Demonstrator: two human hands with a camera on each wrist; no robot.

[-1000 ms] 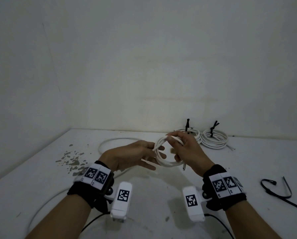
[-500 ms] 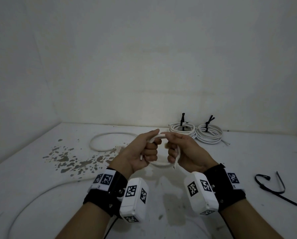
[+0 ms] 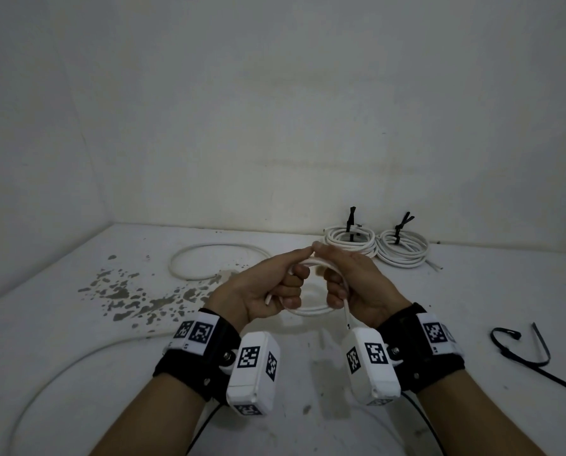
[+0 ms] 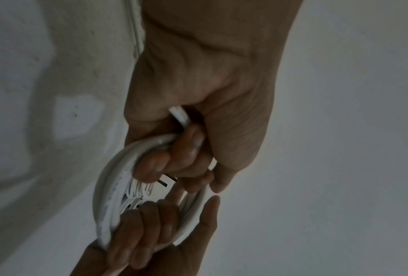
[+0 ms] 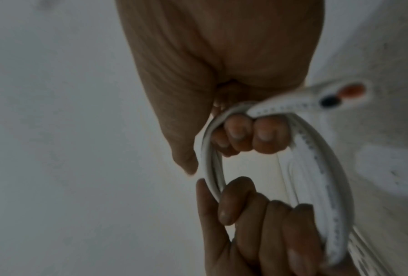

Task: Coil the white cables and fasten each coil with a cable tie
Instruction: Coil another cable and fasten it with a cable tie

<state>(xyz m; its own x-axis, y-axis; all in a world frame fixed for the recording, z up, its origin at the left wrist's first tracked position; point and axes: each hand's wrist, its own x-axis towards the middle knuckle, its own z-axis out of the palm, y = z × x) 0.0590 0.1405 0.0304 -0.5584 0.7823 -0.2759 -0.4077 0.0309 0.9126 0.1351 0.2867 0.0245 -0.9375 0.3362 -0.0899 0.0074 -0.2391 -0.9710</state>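
The white tabletop point(image 3: 472, 301) fills the lower part of the head view and meets pale walls at the back and left. A patch of dark flecks point(image 3: 133, 294) marks its left side. A long loose white cable point(image 3: 209, 248) lies across that left area, forming a loop near the back and sweeping in a wide arc toward the near edge.

Against the back wall sit two finished coils point(image 3: 377, 246), side by side and touching, each bound by a black tie whose tail sticks upward. On the far right of the tabletop lies a loose black cable tie point(image 3: 535, 353), partly looped, well apart from everything else.

Above the middle of the tabletop, both hands hold a small white coil point(image 3: 311, 311) between them. The left hand point(image 3: 268, 291) is clamped on the coil's left side, fingers curled round the strands, and a short cable end pokes out below its fist. The right hand point(image 3: 357, 287) is clamped on the right side in the same way, and another cable end hangs down from it toward the wrist. The two thumbs meet at the top of the coil.

In the right wrist view the cut cable end point(image 5: 340, 97) shows a black and an orange core.
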